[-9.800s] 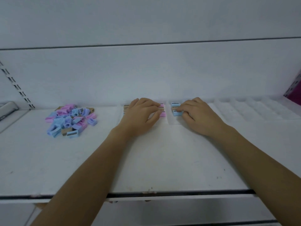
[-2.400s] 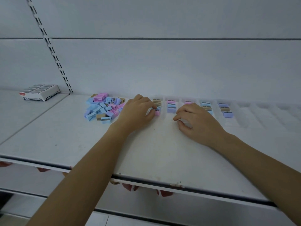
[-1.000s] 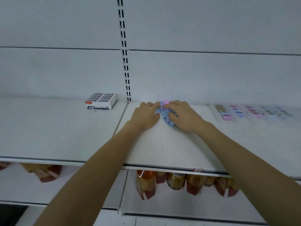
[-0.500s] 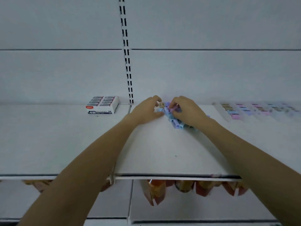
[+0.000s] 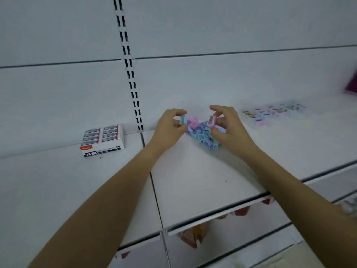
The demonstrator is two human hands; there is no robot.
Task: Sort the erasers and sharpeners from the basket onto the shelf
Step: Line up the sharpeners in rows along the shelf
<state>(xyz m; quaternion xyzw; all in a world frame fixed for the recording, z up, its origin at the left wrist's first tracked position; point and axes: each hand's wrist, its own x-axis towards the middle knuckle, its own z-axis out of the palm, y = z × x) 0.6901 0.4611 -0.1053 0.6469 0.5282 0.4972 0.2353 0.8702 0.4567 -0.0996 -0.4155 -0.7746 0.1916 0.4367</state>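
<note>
Just lifted off the pastel sharpener pile [image 5: 203,134], my left hand [image 5: 169,127] pinches a blue plastic sharpener [image 5: 182,119], right hand [image 5: 230,127] a pink plastic sharpener [image 5: 211,120], ready to shelve.

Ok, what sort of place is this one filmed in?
Probably a shop, at the stationery shelves: white shelving on a slotted upright, a retail box marked 4B, loose sharpeners beside sorted rows, and packaged goods on the shelf below.

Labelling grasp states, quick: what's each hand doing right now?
Left hand: pinches a blue sharpener.
Right hand: pinches a pink sharpener.
</note>
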